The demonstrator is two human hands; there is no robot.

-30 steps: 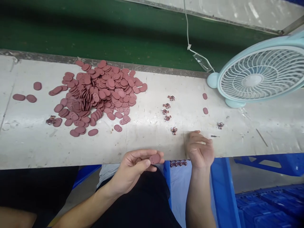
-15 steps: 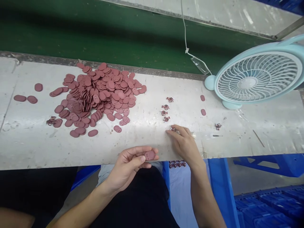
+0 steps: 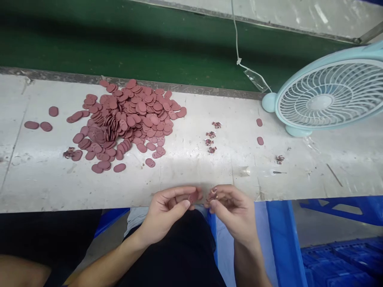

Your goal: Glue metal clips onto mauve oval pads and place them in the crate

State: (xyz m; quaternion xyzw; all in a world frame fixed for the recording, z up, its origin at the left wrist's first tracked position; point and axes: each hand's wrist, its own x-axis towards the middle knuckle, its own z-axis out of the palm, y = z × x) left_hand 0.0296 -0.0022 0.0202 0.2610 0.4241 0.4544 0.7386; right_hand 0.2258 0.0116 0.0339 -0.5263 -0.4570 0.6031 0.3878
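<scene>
Near the front edge of the white table (image 3: pixel 185 175), my left hand (image 3: pixel 172 209) pinches a reddish oval disc (image 3: pixel 193 197) between thumb and fingers. Close beside it on the right, my right hand (image 3: pixel 233 209) grips a small shiny reddish-brown piece (image 3: pixel 212 194) at its fingertips. The two hands are slightly apart. Several similar small pieces (image 3: pixel 210 134) lie in a rough column beyond my right hand. A big heap of reddish oval discs (image 3: pixel 128 115) covers the table's left part.
A light blue fan (image 3: pixel 323 99) stands at the back right, its cord (image 3: pixel 236 36) running upward. Two discs (image 3: pixel 259 122) and a small dark tool (image 3: pixel 279 172) lie right of centre. Blue crates (image 3: pixel 344 259) are below right. At the lower left, part of another arm (image 3: pixel 24 271) shows.
My right hand has lifted a small piece off the table and brought it back beside my left hand. My left hand still holds the disc, now tilted. The whole view has shifted slightly.
</scene>
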